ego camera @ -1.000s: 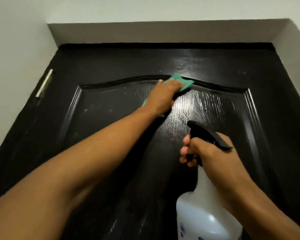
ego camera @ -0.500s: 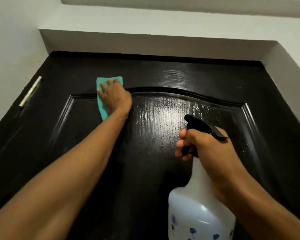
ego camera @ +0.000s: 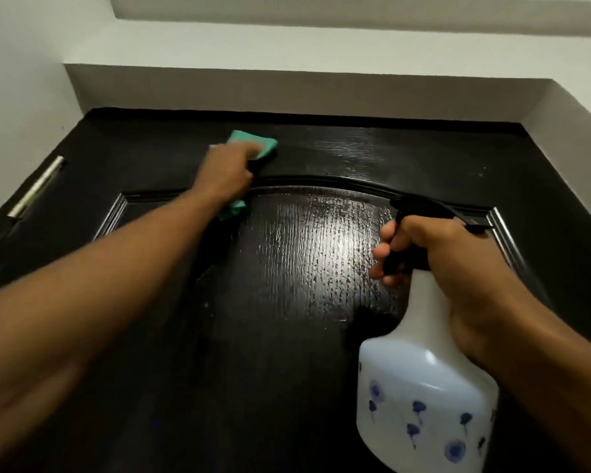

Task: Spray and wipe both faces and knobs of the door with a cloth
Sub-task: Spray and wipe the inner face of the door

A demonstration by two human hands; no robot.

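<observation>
Door (ego camera: 287,336), dark wood-grain, upper face under wipe; knobs out of frame.

Item fills the centre and lower frame, its top edge under a pale recessed lintel (ego camera: 287,87); a metal hinge (ego camera: 36,186) shows at upper left, white wall (ego camera: 21,80) beside it. Left hand (ego camera: 226,174) presses a green cloth (ego camera: 253,145) flat to the top rail, left of centre, fingers spread over it and blurred. Right hand (ego camera: 440,257) grips the neck of a white flower-printed spray bottle (ego camera: 423,387) at lower right, fingers curled at the black trigger, held off the surface. Raised panel, centre, carries a wet, streaked sheen. Handling advice: work the cloth in overlapping passes across the rail, then down along the grain, running an edge into the arched moulding groove where liquid would likely pool; keep pressure even so no streaks dry.
</observation>
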